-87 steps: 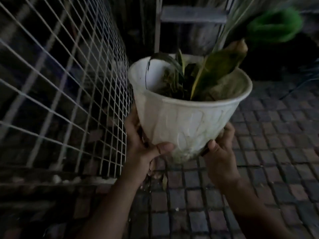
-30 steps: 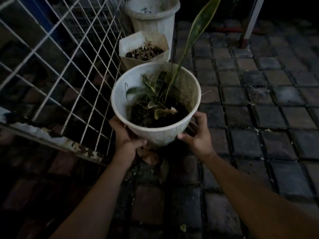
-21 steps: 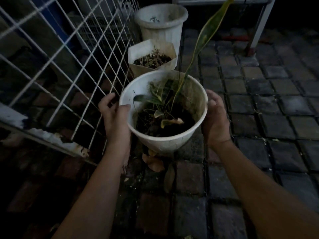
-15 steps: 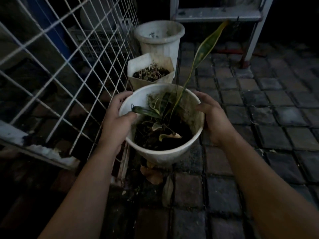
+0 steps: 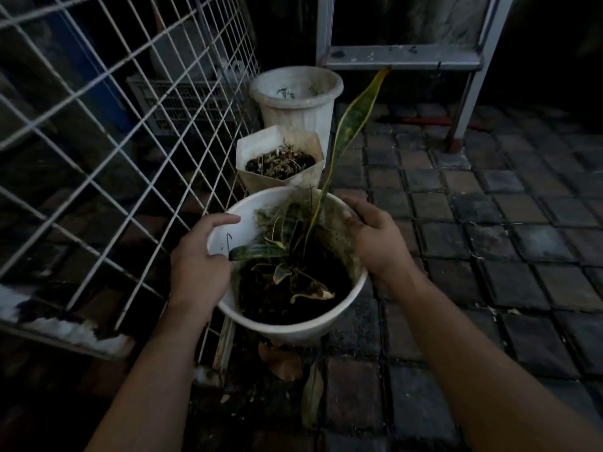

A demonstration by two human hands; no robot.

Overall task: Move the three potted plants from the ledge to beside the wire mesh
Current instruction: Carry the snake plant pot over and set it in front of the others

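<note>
paved floor (image 5: 489,243) | white pot (image 5: 293,331) | both hands on rim | no writing legible

A home's back yard: paving bricks (image 5: 489,223), wire mesh (image 5: 114,141), old plant pots (image 5: 293,102)

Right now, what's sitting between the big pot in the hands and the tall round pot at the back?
In the head view, a small angular white pot of soil and dry twigs sits between the big pot and the tall round pot.

Grimy plastic, flaking painted wire, rough pavers

I see a matt, soil-stained white plastic pot (image 5: 293,331); beside it, white-painted wire mesh (image 5: 130,132) with peeling, rusty frame, on rough, dull paving blocks (image 5: 489,256).
</note>
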